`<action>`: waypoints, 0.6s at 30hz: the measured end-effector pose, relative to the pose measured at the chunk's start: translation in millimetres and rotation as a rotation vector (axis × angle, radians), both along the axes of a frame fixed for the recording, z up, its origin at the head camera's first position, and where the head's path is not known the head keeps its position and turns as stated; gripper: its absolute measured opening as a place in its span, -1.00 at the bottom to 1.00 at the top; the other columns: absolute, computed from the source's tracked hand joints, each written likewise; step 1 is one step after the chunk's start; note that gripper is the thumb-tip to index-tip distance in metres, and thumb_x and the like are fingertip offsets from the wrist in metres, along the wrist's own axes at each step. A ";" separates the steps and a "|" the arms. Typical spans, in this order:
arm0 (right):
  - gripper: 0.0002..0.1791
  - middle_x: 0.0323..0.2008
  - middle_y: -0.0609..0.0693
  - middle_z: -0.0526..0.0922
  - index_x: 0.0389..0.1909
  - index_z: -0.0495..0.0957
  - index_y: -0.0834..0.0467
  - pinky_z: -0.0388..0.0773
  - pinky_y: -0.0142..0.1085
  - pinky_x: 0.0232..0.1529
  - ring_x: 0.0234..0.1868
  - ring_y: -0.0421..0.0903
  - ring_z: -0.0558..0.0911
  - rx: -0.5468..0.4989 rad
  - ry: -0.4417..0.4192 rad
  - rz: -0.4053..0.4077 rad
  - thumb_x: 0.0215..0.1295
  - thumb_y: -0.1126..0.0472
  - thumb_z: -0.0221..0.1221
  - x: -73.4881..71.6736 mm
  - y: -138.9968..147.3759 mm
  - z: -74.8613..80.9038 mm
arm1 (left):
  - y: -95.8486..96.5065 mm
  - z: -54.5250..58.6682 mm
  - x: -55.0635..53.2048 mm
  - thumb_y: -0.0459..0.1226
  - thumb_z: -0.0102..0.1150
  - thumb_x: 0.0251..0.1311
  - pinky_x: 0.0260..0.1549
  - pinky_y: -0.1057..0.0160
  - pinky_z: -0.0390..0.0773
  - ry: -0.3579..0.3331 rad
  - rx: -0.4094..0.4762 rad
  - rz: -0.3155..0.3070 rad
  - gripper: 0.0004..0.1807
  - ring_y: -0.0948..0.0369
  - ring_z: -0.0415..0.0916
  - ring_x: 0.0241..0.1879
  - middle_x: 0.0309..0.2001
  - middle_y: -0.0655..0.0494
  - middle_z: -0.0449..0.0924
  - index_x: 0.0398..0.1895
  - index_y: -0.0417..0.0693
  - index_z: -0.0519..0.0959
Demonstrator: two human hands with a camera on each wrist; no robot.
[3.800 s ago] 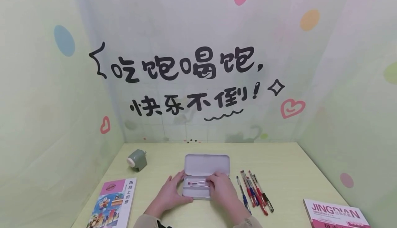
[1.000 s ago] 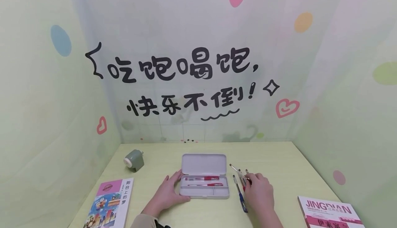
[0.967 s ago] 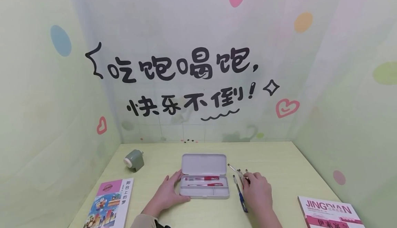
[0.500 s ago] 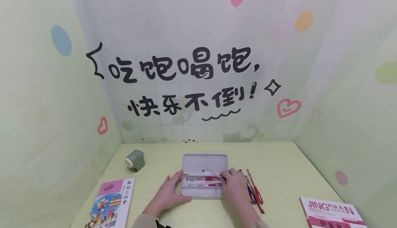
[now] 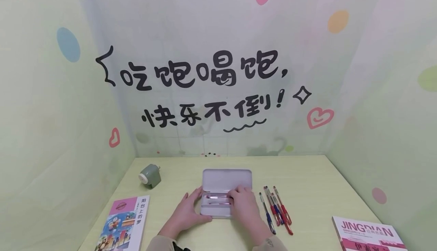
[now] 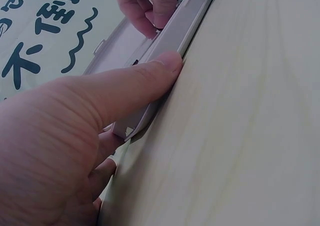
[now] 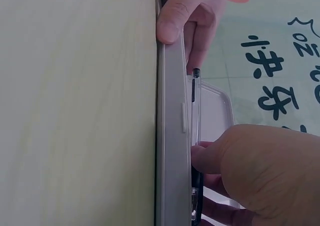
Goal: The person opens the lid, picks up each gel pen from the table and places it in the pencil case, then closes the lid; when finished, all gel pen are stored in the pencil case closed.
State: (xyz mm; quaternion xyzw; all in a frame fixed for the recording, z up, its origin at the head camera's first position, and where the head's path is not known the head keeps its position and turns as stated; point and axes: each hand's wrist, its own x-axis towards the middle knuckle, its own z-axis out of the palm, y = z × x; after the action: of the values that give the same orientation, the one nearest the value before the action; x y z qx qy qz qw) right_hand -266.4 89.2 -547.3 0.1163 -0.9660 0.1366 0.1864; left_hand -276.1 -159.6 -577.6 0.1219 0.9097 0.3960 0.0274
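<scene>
A pale lilac pencil case [image 5: 228, 179] lies with its lid raised in the middle of the table. My left hand [image 5: 187, 214] grips its left end, the thumb on the front wall in the left wrist view and the other fingers round the far side. My right hand [image 5: 245, 207] is over the right part of the case. In the right wrist view its thumb and fingers pinch a clear-barrelled black gel pen [image 7: 196, 113], just inside the front wall. Other pens [image 5: 224, 203] in the case are partly hidden by that hand.
Several red and blue gel pens [image 5: 278, 210] lie loose right of the case. A grey-green pencil sharpener [image 5: 150, 175] stands back left. One book [image 5: 123, 222] is at front left, another [image 5: 368, 234] at front right. Printed cloth walls [image 5: 225, 141] enclose the table.
My right hand has picked the black pen out of the loose pens and carried it left, down into the case. The left hand stays on the case's left end.
</scene>
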 end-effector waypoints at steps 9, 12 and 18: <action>-0.88 -0.26 -0.11 0.65 -0.16 0.82 -0.08 0.66 -0.06 -0.11 -0.18 -0.08 0.57 -0.019 -0.042 0.011 0.31 0.15 0.49 -4.6 -8.5 -5.1 | 1.1 0.2 -1.1 0.17 0.78 -0.15 0.69 -0.54 -0.04 -0.003 -0.005 -0.003 0.39 -0.43 0.04 0.72 0.67 -0.02 0.39 0.77 0.05 0.21; -0.87 -0.26 -0.11 0.66 -0.16 0.83 -0.09 0.65 -0.07 -0.13 -0.20 -0.08 0.58 -0.010 -0.030 0.014 0.31 0.14 0.49 -4.8 -10.1 -5.9 | 1.3 0.3 -1.2 0.17 0.78 -0.15 0.69 -0.54 -0.04 -0.006 -0.007 -0.002 0.39 -0.43 0.04 0.72 0.68 -0.03 0.38 0.77 0.06 0.21; -0.87 -0.26 -0.10 0.65 -0.12 0.85 -0.07 0.63 -0.07 -0.11 -0.19 -0.07 0.57 -0.022 -0.050 0.009 0.34 0.16 0.47 -3.5 -11.7 -4.3 | 1.2 -0.2 -1.4 0.18 0.78 -0.15 0.69 -0.54 -0.03 -0.008 -0.014 0.002 0.39 -0.44 0.03 0.72 0.68 -0.03 0.37 0.77 0.07 0.22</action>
State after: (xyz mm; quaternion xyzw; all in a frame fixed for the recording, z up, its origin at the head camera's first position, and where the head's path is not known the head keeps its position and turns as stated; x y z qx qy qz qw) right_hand -269.9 77.6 -551.5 0.1154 -0.9682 0.1510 0.1628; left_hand -277.6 -158.3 -577.7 0.1191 0.9124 0.3902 0.0316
